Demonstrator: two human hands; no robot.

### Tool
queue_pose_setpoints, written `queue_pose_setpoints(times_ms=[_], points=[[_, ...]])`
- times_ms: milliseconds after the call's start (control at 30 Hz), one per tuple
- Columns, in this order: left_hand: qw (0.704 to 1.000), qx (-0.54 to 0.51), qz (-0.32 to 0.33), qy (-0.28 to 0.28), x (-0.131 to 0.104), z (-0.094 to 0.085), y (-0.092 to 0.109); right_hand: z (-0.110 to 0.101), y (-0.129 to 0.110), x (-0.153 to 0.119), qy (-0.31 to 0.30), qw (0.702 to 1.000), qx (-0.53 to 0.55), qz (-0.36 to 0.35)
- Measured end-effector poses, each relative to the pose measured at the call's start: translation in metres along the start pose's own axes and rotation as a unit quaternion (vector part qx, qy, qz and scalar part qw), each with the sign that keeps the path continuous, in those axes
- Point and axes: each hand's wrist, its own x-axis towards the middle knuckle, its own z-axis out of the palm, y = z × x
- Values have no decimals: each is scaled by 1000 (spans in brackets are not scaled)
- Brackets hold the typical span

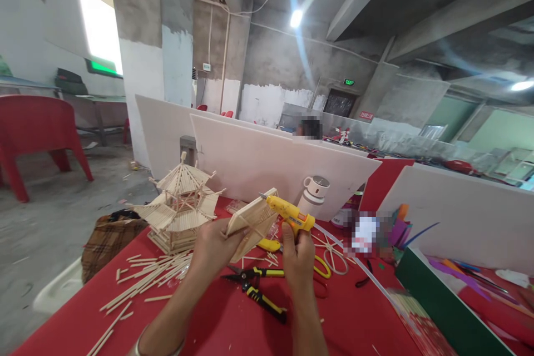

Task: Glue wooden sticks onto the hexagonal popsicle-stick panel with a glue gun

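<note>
You work at a desk (pixel 217 322) covered in red, set in a bare concrete room with patchy white walls, a bright ceiling lamp (pixel 296 18) and a window (pixel 99 28) glowing at upper left. White partition boards (pixel 258 161) stand along the far side of the desk. A green exit sign (pixel 349 82) shines over a dark doorway, its lettering too small to read; a red plate beside the doorway is unreadable too.

Your left hand (pixel 212 246) is closed around the lower edge of a stick-built roof panel (pixel 252 221), holding it tilted above the desk. Your right hand (pixel 298 253) is wrapped tight on the grip of a yellow glue gun (pixel 290 214), whose nozzle rests at the panel's upper edge.

Behind the panel stands a wooden stick pagoda (pixel 180 206), with loose sticks (pixel 150 278) spread across the cloth just in front of it. Yellow-handled cutters (pixel 261 289) lie right under your hands, and yellow scissors (pixel 321 267) just beyond. A white cup-like appliance (pixel 314 193) sits against the partition.

The desk's left edge drops to the grey floor, where a plaid bag (pixel 107 242) sits and a red chair (pixel 35 133) stands well apart. On your right a green box edge (pixel 446 311) hems in the red surface; open cloth lies nearest you.
</note>
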Motion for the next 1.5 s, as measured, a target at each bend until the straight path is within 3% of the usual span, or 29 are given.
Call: queue_pose_setpoints(times_ms=[167,333,633,833,1100,1300,1500], points=[[1000,-4,-8,-2,0,-4,4,1,-2,-4,-3,999,-17,-48],[1000,-9,-14,-2,1,-6,2,4,-8,-10,-54,995,8,-83],[997,42,31,50,0,-10,-2,1,-10,-17,-142,985,76,-58],[986,95,95,103,-3,-14,4,-9,-11,-10,-110,991,56,-51],[977,121,139,104,-5,-13,7,-20,-3,0,-6,999,24,-26],[970,161,145,106,-7,-14,8,-25,9,6,-11,999,8,-29],[966,167,156,117,-8,-16,7,-23,2,2,-22,999,25,-13]])
